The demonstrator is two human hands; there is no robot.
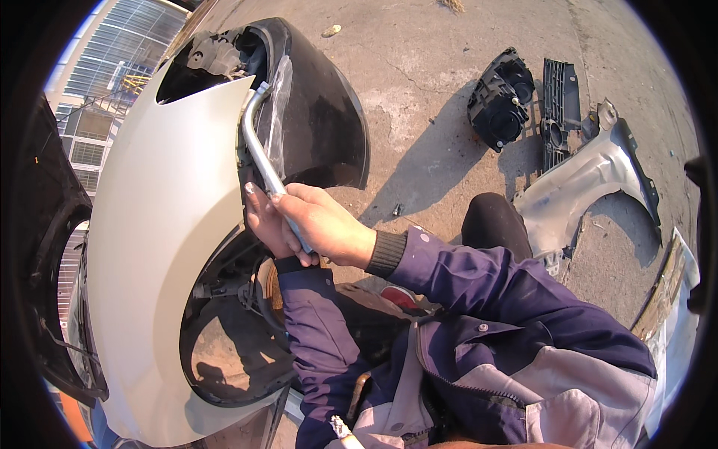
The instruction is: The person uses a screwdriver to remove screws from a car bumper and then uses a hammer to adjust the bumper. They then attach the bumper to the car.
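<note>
A silver wrench with a bent handle (pixel 262 153) slants up along the edge of the cream fender (pixel 142 194). Its far end rests by the fender's pointed tip, at the gap beside the black bumper (pixel 321 112). My right hand (pixel 321 224) is closed round the lower part of the handle, thumb pointing up the bar. Just left of it and partly beneath, my left hand (pixel 271 228) is closed against the same handle, one finger reaching up at the fender edge. What the wrench's far end engages is too small to make out.
A black headlight unit (pixel 501 101), a black grille piece (pixel 557 112) and a loose silver fender (pixel 576 183) lie on the concrete at right. Below my hands is the open wheel arch (pixel 232 329). A raised black hood panel (pixel 45 262) stands at far left. A cigarette (pixel 345 434) shows at the lower edge.
</note>
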